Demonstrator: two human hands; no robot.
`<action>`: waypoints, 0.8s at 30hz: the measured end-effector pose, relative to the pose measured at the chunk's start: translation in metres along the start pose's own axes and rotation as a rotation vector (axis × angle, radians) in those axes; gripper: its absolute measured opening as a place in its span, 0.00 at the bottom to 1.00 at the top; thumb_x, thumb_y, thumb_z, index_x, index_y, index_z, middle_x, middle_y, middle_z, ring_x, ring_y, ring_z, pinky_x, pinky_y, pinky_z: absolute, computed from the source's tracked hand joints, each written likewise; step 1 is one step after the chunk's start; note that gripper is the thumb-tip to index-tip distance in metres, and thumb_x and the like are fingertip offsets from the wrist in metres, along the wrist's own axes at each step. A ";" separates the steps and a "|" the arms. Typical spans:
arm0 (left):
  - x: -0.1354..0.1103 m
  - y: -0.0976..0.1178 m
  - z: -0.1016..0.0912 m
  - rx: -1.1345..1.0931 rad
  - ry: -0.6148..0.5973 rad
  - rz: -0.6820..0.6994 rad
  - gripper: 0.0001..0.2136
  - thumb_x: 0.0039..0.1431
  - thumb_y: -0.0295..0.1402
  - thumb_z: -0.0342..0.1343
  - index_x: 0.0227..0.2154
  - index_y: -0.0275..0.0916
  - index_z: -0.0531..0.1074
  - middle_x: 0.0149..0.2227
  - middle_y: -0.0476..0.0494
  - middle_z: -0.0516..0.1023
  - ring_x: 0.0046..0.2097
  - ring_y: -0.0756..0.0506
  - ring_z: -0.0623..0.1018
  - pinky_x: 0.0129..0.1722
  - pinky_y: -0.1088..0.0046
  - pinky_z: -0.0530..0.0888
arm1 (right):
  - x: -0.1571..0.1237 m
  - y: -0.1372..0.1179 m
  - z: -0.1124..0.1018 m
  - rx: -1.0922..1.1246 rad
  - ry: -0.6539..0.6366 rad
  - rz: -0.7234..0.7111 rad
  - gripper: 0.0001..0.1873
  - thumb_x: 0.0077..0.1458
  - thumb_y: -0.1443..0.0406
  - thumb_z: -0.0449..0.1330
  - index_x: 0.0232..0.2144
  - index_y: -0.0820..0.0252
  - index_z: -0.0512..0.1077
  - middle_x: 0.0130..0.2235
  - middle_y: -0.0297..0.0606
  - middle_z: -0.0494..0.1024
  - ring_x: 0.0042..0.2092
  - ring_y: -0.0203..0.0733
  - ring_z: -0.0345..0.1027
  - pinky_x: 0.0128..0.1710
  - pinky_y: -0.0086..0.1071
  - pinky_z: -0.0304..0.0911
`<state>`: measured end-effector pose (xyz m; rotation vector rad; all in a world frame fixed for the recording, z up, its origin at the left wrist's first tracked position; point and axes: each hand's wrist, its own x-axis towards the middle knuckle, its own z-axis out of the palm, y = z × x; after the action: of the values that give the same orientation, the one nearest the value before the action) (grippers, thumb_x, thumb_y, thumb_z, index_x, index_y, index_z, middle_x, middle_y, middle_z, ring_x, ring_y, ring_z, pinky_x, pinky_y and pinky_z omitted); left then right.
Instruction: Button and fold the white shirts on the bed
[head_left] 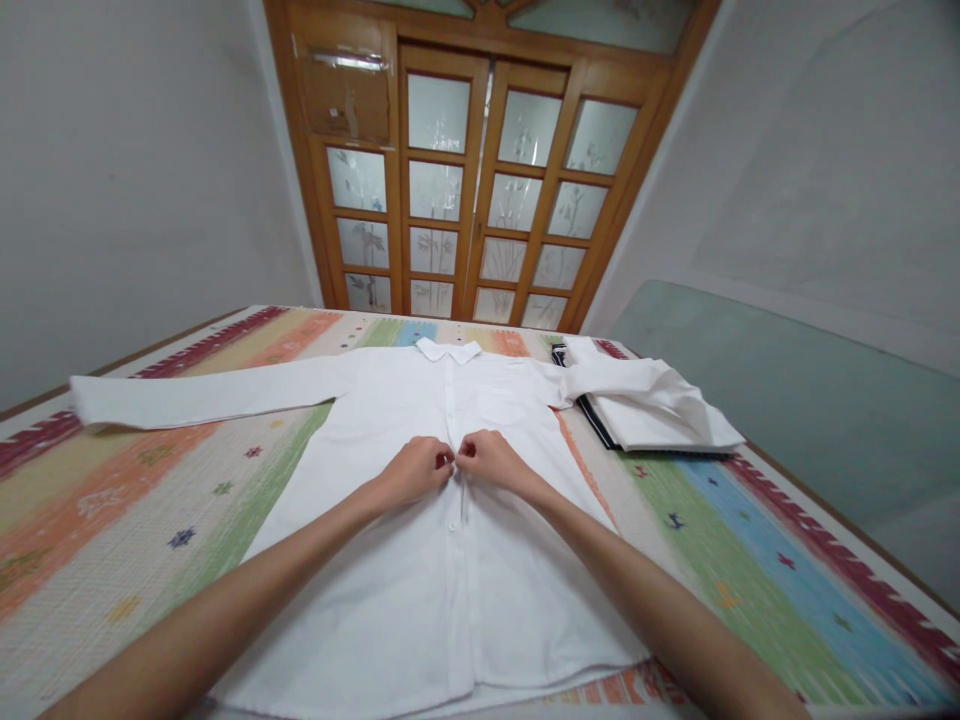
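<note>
Two hands: I am bringing my left hand (415, 468) and my right hand (491, 460) together at mid-chest of the white shirt (420, 590), knuckles almost touching.
Fingers: both sets are curling in and pinching the button strip (452, 400); my left fingertips (445, 462) are pressing from one side and my right fingertips (465, 450) from the other. I cannot tell whether a button is sitting between them.
Shirt's place: it is lying flat and front up in the middle of the striped mat (112, 520), with its collar (448, 350) pointing away from me and its hem lying close to the mat's near edge.
Button below: one button (452, 524) is showing on the strip just under my hands.
Left edge: the left sleeve (202, 397) is stretching straight out, its cuff lying near the mat's left border.
Right edge: the right sleeve (637, 380) is draping over a folded stack (660, 425) that is sitting beside the shirt's shoulder.
Open room: bare mat is showing on both sides of the shirt body, wider on my left; my forearms are lying over the lower shirt front.
Far side: a wooden door (465, 190) with frosted panes is standing beyond the mat's far edge.
</note>
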<state>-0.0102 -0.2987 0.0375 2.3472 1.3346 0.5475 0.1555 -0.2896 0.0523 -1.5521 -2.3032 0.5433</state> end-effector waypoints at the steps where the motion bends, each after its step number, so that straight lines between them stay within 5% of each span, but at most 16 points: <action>1: 0.001 0.000 0.001 -0.013 0.006 -0.006 0.10 0.50 0.29 0.52 0.30 0.37 0.78 0.29 0.45 0.79 0.32 0.47 0.76 0.34 0.74 0.67 | 0.000 0.003 -0.001 0.073 0.014 0.002 0.09 0.49 0.69 0.57 0.26 0.63 0.77 0.28 0.39 0.79 0.32 0.38 0.71 0.31 0.27 0.57; 5: 0.008 -0.001 0.004 -0.140 -0.021 -0.138 0.07 0.48 0.28 0.53 0.28 0.37 0.75 0.24 0.48 0.77 0.26 0.49 0.75 0.28 0.76 0.68 | -0.003 0.011 0.000 0.369 -0.003 0.059 0.09 0.49 0.70 0.54 0.25 0.64 0.75 0.20 0.32 0.73 0.23 0.33 0.65 0.25 0.25 0.57; 10: 0.013 -0.003 0.000 -0.463 -0.223 -0.371 0.04 0.51 0.29 0.50 0.25 0.37 0.69 0.12 0.55 0.67 0.13 0.51 0.66 0.14 0.78 0.61 | -0.006 0.017 0.012 0.557 -0.066 0.114 0.06 0.50 0.70 0.55 0.25 0.62 0.71 0.15 0.25 0.65 0.16 0.30 0.57 0.19 0.23 0.54; 24: 0.012 -0.007 0.004 -0.750 -0.180 -0.406 0.03 0.47 0.29 0.56 0.22 0.35 0.69 0.13 0.54 0.69 0.15 0.53 0.70 0.16 0.79 0.68 | -0.004 0.026 0.018 0.680 -0.122 0.104 0.06 0.52 0.69 0.54 0.25 0.61 0.68 0.13 0.24 0.65 0.13 0.28 0.57 0.15 0.21 0.50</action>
<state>-0.0080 -0.2858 0.0325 1.4435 1.1979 0.5638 0.1698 -0.2872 0.0246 -1.3141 -1.8175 1.3118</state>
